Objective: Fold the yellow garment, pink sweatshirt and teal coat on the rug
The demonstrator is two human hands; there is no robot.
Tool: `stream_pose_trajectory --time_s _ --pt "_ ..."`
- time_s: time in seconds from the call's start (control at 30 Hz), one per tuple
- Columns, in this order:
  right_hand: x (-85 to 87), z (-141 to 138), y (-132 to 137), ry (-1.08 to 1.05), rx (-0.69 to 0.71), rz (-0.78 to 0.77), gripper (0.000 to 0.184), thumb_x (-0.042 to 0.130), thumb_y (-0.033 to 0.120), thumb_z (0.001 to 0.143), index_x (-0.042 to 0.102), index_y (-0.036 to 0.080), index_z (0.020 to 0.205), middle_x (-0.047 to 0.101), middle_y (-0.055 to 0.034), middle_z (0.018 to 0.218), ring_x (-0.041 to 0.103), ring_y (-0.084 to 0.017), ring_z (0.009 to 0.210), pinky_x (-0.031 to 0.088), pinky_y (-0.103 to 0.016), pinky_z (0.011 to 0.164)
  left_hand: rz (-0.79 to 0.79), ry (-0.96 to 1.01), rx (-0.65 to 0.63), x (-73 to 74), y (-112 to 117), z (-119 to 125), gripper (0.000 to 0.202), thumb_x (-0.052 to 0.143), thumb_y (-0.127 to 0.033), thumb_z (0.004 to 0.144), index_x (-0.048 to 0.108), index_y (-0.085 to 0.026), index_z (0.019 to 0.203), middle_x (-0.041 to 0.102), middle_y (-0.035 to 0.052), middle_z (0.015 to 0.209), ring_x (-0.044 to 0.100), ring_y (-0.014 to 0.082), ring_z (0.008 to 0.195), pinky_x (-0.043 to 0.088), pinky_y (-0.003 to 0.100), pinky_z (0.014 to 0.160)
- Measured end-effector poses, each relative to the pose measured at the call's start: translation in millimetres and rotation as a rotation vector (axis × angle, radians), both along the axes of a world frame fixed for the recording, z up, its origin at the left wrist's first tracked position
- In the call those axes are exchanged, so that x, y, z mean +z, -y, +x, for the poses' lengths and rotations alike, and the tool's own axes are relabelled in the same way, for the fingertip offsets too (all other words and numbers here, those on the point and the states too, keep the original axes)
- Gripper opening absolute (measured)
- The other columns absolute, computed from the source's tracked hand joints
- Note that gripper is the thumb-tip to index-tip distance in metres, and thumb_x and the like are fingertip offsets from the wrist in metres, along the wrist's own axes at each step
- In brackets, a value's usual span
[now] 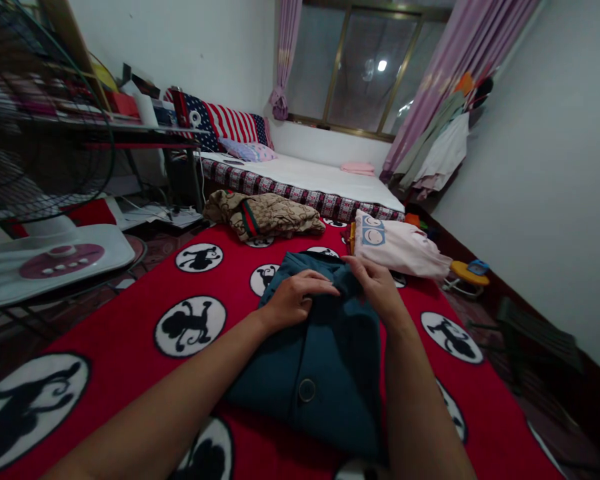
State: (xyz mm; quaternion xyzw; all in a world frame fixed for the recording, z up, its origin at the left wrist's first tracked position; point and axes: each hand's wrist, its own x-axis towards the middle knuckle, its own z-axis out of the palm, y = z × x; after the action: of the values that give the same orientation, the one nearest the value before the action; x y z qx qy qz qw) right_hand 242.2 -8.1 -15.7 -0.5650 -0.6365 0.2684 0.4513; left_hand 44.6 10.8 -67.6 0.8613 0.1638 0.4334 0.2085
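A dark teal coat (340, 353) lies folded on the red blanket in front of me, with one large round button showing on its front. My left hand (295, 300) rests on the upper part of the coat, its fingers reaching toward the lapel and a gap showing between thumb and fingers. At the collar's right side, my right hand (375, 287) pinches the cloth between thumb and fingers. Part of the collar is hidden behind the hands.
The red blanket (145, 393) has black monkey figures in white ovals. Beyond the coat lie a brown patterned garment (280, 217) and a folded white garment (405, 250). A fan (55, 260) stands at left, a bed (310, 173) by the window, a yellow stool (470, 273) at right.
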Motion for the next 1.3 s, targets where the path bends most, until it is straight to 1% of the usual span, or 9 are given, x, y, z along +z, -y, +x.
stream_pose_trajectory --time_s 0.1,0.23,0.47,0.63,0.73,0.83,0.97,1.1,1.3 --pt "8.3 9.5 7.9 -0.025 0.036 -0.24 0.061 0.043 0.058 0.087 0.069 0.008 0.109 0.062 -0.0033 0.056 0.045 -0.011 0.036 0.034 -0.022 0.033 0.022 0.106 0.131 -0.1 0.6 -0.5 0.051 0.042 0.005 0.056 0.064 -0.02 0.095 0.065 0.0052 0.108 0.058 0.0207 0.109 0.046 0.037 0.099" --pt "3.5 13.1 13.0 0.113 0.25 -0.369 0.053 0.063 0.028 0.074 0.062 0.015 0.126 0.057 0.0044 0.051 0.041 -0.008 0.037 0.03 -0.017 0.034 -0.017 0.106 0.34 -3.1 0.0 -1.2 0.038 0.049 0.002 0.058 0.061 -0.019 0.087 0.063 0.0039 0.093 0.06 0.0205 0.094 0.05 0.034 0.085" --pt "-3.8 10.3 9.7 0.234 0.262 -0.104 0.085 0.06 0.006 0.062 0.044 0.021 0.144 0.06 0.0052 0.064 0.049 -0.008 0.055 0.035 -0.015 0.047 0.165 0.043 0.172 -10.3 -7.2 -1.9 0.035 0.053 0.001 0.071 0.071 -0.022 0.09 0.071 0.0026 0.098 0.059 0.0184 0.094 0.049 0.033 0.086" --pt "3.8 1.4 13.0 0.112 0.389 -0.172 0.033 0.063 0.02 0.068 0.076 0.016 0.098 0.067 -0.0001 0.07 0.055 -0.012 0.059 0.041 -0.02 0.051 0.206 -0.041 0.029 -10.0 -5.2 -1.1 0.032 0.052 -0.001 0.075 0.073 -0.023 0.086 0.073 0.0016 0.094 0.06 0.0182 0.096 0.051 0.032 0.085" --pt "0.4 3.5 7.3 -0.131 0.289 -0.258 0.015 0.068 0.025 0.063 0.072 0.015 0.073 0.064 0.0007 0.06 0.054 -0.012 0.052 0.041 -0.021 0.047 0.112 -0.016 -0.011 -5.2 -1.7 0.0 0.023 0.055 -0.007 0.08 0.071 -0.022 0.089 0.073 0.0023 0.094 0.063 0.0167 0.093 0.05 0.03 0.086" --pt "-8.5 7.6 -5.0 -0.54 0.078 -0.173 0.02 0.072 0.032 0.061 0.066 0.019 0.076 0.068 0.0 0.067 0.062 -0.015 0.058 0.047 -0.023 0.05 -0.144 0.227 0.284 -4.5 -8.3 -2.7 0.008 0.062 -0.022 0.083 0.065 -0.02 0.09 0.07 0.0022 0.086 0.066 0.0162 0.083 0.052 0.028 0.078" --pt "-18.9 7.0 -18.2 -0.819 -0.011 -0.016 0.033 0.069 0.041 0.068 0.058 0.026 0.096 0.067 -0.0049 0.117 0.066 -0.022 0.104 0.056 -0.033 0.078 -0.52 0.434 0.701 -21.0 -38.3 -17.8 0.028 0.065 -0.024 0.079 0.055 -0.017 0.105 0.065 0.0031 0.083 0.065 0.0167 0.078 0.052 0.028 0.07" --pt "-23.1 -3.2 -19.7 -0.648 -0.087 -0.05 0.04 0.068 0.047 0.07 0.059 0.026 0.102 0.066 -0.0068 0.121 0.065 -0.023 0.109 0.055 -0.033 0.079 -0.697 0.398 0.779 -42.3 -64.2 -32.9 0.051 0.069 -0.019 0.075 0.047 -0.017 0.121 0.063 0.009 0.102 0.066 0.0179 0.087 0.053 0.032 0.078" --pt "-31.9 -19.8 -20.0 -0.2 -0.055 -0.122 0.03 0.067 0.035 0.068 0.07 0.016 0.091 0.073 -0.0079 0.09 0.069 -0.021 0.081 0.051 -0.029 0.065 -0.498 0.232 0.636 -37.9 -59.6 -35.1 0.053 0.067 -0.01 0.072 0.053 -0.019 0.122 0.062 0.0098 0.112 0.062 0.0222 0.104 0.05 0.041 0.092"
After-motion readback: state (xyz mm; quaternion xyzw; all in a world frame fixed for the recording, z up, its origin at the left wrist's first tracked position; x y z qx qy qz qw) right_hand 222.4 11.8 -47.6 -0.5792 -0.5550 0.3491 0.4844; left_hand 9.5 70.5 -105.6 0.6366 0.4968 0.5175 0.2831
